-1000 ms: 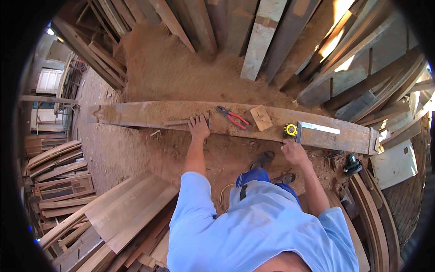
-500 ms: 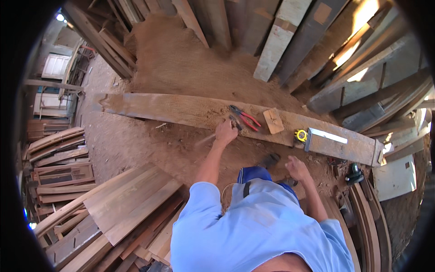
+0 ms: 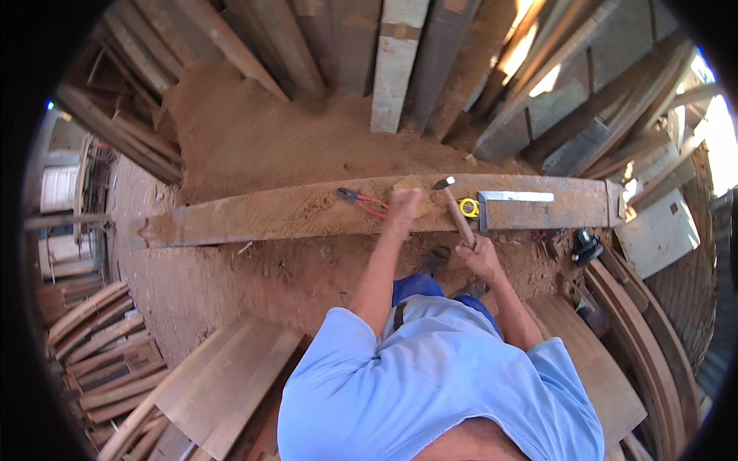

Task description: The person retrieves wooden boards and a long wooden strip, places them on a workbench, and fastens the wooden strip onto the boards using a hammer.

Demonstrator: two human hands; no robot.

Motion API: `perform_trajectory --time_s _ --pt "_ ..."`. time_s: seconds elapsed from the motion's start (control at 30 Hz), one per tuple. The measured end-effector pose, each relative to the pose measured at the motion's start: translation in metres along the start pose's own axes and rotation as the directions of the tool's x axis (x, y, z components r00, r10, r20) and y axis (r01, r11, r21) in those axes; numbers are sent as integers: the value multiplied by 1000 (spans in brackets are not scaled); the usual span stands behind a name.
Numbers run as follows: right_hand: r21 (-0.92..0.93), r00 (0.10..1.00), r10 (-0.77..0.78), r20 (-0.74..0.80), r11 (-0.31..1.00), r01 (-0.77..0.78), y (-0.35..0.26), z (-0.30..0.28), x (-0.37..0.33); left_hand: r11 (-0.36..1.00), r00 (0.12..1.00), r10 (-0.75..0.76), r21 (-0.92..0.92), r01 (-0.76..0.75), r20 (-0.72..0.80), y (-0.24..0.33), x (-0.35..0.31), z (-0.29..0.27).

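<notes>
A hammer (image 3: 462,217) slants up from my right hand (image 3: 478,257), which is closed around the lower part of its wooden handle; the steel head points away over the beam. My left hand (image 3: 406,206) is over a small wooden block (image 3: 408,184) and hides much of it. Its fingers are smeared, so whether they grip the block is unclear. Red-handled pliers (image 3: 367,203) lie just left of that hand. To the right of the hammer are a yellow tape measure (image 3: 469,207) and a try square (image 3: 516,197). These lie on a long, dusty wooden beam (image 3: 573,213).
Heaped sawdust (image 3: 254,138) lies beyond the beam, with upright planks (image 3: 397,69) leaning behind it. Boards (image 3: 231,384) are stacked at the near left and curved timbers (image 3: 642,338) at the near right. A dark green power tool (image 3: 586,246) sits by the beam's right end.
The hammer has passed from my left hand to my right. My left hand has moved right, from beside the pliers to the block. The view has shifted to the right.
</notes>
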State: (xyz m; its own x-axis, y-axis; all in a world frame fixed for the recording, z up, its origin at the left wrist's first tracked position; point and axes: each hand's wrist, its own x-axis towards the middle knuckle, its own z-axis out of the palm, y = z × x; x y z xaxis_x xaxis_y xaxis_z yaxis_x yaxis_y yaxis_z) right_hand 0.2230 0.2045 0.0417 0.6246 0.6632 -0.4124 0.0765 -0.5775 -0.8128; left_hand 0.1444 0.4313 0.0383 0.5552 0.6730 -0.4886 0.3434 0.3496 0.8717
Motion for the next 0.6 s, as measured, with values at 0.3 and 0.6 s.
perform_trajectory --time_s 0.3,0.6 --pt "-39 736 300 -607 914 -405 109 -86 -18 590 846 42 697 408 -531 -56 90 -98" --pt "-7 783 422 -457 878 -478 157 -83 19 574 858 -264 643 506 -440 -30 86 -62"
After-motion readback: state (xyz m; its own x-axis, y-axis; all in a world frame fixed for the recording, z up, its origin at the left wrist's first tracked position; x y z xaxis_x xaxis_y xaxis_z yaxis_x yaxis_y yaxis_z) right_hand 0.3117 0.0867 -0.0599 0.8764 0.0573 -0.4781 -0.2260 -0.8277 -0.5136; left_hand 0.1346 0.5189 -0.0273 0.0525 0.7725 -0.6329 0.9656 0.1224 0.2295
